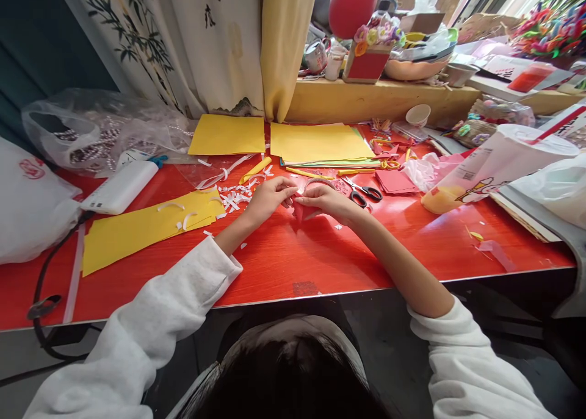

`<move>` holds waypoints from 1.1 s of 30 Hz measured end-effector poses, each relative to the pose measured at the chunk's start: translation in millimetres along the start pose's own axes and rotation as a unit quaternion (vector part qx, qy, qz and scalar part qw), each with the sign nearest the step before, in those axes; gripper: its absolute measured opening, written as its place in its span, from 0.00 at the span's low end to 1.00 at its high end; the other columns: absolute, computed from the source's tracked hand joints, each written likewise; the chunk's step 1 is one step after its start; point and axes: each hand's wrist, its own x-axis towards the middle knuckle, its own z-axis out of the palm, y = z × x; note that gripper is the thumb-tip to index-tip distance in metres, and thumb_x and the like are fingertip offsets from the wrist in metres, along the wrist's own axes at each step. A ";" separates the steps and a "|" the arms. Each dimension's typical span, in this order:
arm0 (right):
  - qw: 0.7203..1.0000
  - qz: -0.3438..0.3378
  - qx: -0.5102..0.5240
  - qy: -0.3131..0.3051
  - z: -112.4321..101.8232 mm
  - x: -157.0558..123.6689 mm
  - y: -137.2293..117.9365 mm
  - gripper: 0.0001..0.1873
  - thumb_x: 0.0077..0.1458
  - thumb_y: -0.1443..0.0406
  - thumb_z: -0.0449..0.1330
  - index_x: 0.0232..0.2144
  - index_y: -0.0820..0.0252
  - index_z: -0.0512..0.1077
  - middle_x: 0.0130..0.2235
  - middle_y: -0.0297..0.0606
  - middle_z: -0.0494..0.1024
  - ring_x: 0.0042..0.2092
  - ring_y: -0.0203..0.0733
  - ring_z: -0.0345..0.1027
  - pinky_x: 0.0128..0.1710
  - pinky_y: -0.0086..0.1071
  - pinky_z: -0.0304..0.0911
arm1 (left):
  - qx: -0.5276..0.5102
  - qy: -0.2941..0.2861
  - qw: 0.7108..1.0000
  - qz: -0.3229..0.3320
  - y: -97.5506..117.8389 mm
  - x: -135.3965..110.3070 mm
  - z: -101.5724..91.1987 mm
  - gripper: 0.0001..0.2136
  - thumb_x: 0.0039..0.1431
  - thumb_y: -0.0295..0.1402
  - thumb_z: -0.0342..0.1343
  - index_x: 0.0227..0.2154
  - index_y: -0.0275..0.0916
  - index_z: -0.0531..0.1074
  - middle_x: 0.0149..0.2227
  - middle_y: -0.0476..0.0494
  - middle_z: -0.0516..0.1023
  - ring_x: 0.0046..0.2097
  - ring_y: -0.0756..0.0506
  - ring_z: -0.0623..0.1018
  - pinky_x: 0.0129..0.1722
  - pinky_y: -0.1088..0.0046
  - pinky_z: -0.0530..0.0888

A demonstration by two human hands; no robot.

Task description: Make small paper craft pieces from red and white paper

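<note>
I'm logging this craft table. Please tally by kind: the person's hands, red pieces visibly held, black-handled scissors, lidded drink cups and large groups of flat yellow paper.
Hands: 2 (left hand, right hand)
Held red piece, partly hidden: 1
Black-handled scissors: 1
Lidded drink cup: 1
Large yellow paper groups: 3
Total: 8

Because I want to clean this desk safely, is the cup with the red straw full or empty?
Neither: the cup looks partly filled. Yellow-orange contents show only near its bottom.
</note>
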 end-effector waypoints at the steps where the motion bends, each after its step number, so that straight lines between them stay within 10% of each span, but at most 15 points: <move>1: 1.000 -0.001 -0.002 0.000 0.2 0.5 0.8 0.20 0.42 0.51 0.68 0.24 0.65 0.75 0.25 0.37 0.73 0.28 0.34 0.67 0.31 0.30 0.69 | -0.010 -0.001 1.000 -0.014 -0.4 0.6 -0.4 0.12 0.50 0.40 0.60 0.30 0.35 0.72 0.24 0.48 0.74 0.26 0.51 0.73 0.30 0.76 0.71; 12: 0.993 0.027 0.088 -0.070 6.6 0.2 4.2 0.18 0.46 0.53 0.66 0.32 0.61 0.78 0.32 0.39 0.78 0.38 0.41 0.73 0.38 0.32 0.70 | 0.059 0.004 0.998 0.020 -0.9 -0.1 -1.2 0.11 0.53 0.39 0.55 0.26 0.36 0.70 0.23 0.50 0.71 0.26 0.52 0.70 0.30 0.76 0.67; 19: 0.999 0.017 0.005 -0.033 15.9 -4.2 -0.7 0.18 0.45 0.54 0.66 0.24 0.65 0.73 0.21 0.31 0.68 0.22 0.28 0.56 0.19 0.24 0.50 | 0.142 0.007 0.990 0.024 0.8 -1.8 -1.2 0.09 0.55 0.36 0.53 0.25 0.36 0.72 0.22 0.50 0.72 0.26 0.52 0.69 0.29 0.76 0.65; 24: 0.999 0.027 -0.016 -0.011 16.1 -0.8 1.6 0.21 0.41 0.54 0.67 0.18 0.62 0.63 0.17 0.25 0.57 0.19 0.25 0.44 0.18 0.27 0.36 | 0.043 -0.002 0.999 -0.007 -4.5 1.5 -2.4 0.17 0.56 0.44 0.53 0.21 0.35 0.71 0.20 0.49 0.70 0.23 0.52 0.70 0.25 0.77 0.66; 33: 1.000 0.022 -0.014 -0.016 13.6 -0.1 2.0 0.22 0.40 0.54 0.69 0.17 0.60 0.61 0.17 0.26 0.54 0.19 0.27 0.45 0.17 0.27 0.41 | -0.012 -0.018 0.999 -0.050 -0.7 2.9 -6.1 0.15 0.49 0.43 0.61 0.21 0.34 0.72 0.18 0.49 0.71 0.22 0.53 0.70 0.24 0.78 0.68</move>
